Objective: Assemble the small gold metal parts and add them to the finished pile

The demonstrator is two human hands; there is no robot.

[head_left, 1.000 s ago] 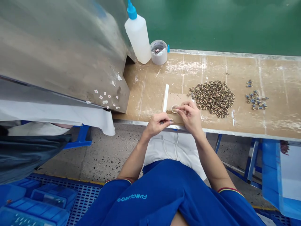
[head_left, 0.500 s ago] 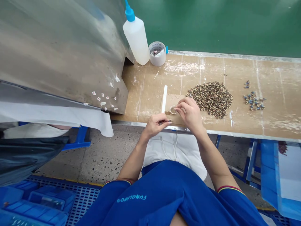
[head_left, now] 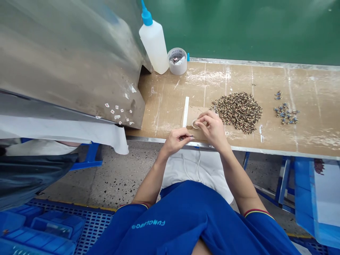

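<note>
1. Close to me, the person in the blue shirt (head_left: 186,219) leans over the near edge of the surface (head_left: 313,134).
2. The left hand (head_left: 176,140) sits at that edge. Its thumb and fingers are pressed together. I cannot tell if something tiny is between them.
3. Just at 1 o'clock from it, the right hand (head_left: 214,129) pinches a small pale ring (head_left: 196,124) with thumb and finger.
4. The ring rests on a little brown card (head_left: 195,112), between the two hands.
5. A white strip (head_left: 185,111) lies along the card's 9 o'clock side, touching it.
6. At 2 o'clock from the right hand is a big pile of tiny brown bits (head_left: 237,108), near it.
7. Further along at 3 o'clock, well apart, lie a few little blue bits (head_left: 285,113).
8. Far back at 11 o'clock stand a white bottle (head_left: 154,42) with a blue top and a small round tub (head_left: 177,61), side by side.
</note>
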